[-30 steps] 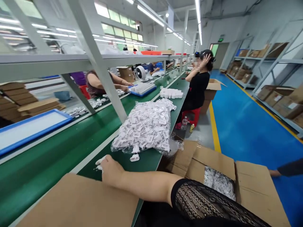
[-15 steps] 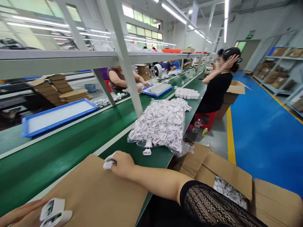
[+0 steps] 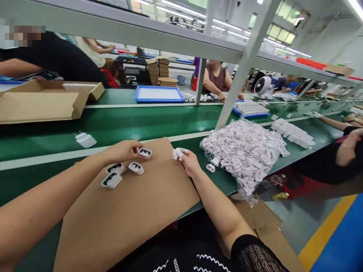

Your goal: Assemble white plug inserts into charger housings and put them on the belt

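On a brown cardboard sheet (image 3: pixel 153 192), my left hand (image 3: pixel 124 150) is closed at the back of a white charger housing (image 3: pixel 145 152), whose open end shows parts inside. Nearby stands another white housing (image 3: pixel 136 168), with two more housings (image 3: pixel 111 180) side by side at its left. My right hand (image 3: pixel 190 163) pinches a small white plastic piece (image 3: pixel 176 153) over the sheet's right edge; its fingertips look white-covered. To the right lies a clear bag of white plastic pieces (image 3: pixel 244 151), with a loose piece (image 3: pixel 210 167) beside it.
A white plug charger (image 3: pixel 85 139) lies on the green belt (image 3: pixel 159 117). Across it are an open carton (image 3: pixel 39 105), a blue-rimmed tray (image 3: pixel 159 93) and co-workers. A slanted metal post (image 3: pixel 244 68) rises behind the bag. White blocks (image 3: pixel 293 132) are stacked farther right.
The view has swung left. My right hand has moved back from beside the bag toward my left hand, still with a white piece. My left hand is now at a housing's back.
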### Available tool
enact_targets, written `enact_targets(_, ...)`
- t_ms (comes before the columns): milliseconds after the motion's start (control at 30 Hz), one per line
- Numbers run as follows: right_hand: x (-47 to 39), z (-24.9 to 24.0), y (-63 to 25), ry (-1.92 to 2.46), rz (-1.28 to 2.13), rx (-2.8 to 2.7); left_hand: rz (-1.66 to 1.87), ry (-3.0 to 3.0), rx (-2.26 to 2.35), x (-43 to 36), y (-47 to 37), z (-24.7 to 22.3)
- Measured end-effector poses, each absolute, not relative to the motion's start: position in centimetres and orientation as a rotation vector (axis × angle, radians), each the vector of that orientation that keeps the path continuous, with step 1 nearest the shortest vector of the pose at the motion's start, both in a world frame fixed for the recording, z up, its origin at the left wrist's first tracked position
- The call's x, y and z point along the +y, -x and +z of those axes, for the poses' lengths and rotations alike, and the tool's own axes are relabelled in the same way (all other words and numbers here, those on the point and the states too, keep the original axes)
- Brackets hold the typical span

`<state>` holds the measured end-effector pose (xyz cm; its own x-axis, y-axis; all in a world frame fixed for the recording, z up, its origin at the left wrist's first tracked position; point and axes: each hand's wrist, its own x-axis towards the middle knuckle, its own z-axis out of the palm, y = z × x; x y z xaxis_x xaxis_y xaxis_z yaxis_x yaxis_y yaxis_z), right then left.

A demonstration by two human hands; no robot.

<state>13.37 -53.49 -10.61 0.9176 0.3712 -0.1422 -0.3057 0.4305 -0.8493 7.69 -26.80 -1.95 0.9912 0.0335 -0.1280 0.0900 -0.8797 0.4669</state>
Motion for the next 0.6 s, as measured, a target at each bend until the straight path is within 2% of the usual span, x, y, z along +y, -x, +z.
enact_targets(100, -53.6, -10.5, -13.2, 1.010, 0.466, -0.073, -0.113, -2.680, 0.092, -28.7, -6.0, -0.4)
enact_targets(200, -53.9, -10.3, -12.8, 1.053, 0.438, -0.095, -0.013, -2.534, 0.020, -32.5, -2.8, -1.0)
enact_targets(367, -54.6, -10.0, -11.5, 1.343, 0.267, -0.335, 0.061, -2.435, 0.052, -37.3, 0.9, -6.4)
enact_targets(600, -55.2, -9.5, -9.1, 1.885, -0.129, -1.137, 0.257, -2.222, -0.038, -37.0, 0.5, -11.6)
